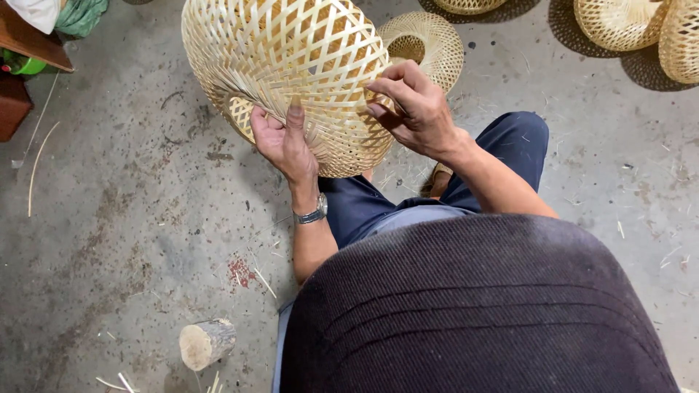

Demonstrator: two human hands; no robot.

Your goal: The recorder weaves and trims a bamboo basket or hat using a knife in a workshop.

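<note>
- woven bamboo basket [291, 65]: top cut off by the upper edge
- left hand [282, 138]: fingers hidden behind the basket
- baskets [633, 25] at top right: cropped

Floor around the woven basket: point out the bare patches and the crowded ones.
Bare concrete floor lies between the left hand, the wood log and the brown furniture. More lies right of the knee. The top edge is crowded with finished baskets.

Left of the grip, bare grey concrete floor [131, 218] lies open. Beyond it a round woven bamboo basket [426, 40] sits close; nearer, the short cut log stub [207, 342] stands well apart.
</note>
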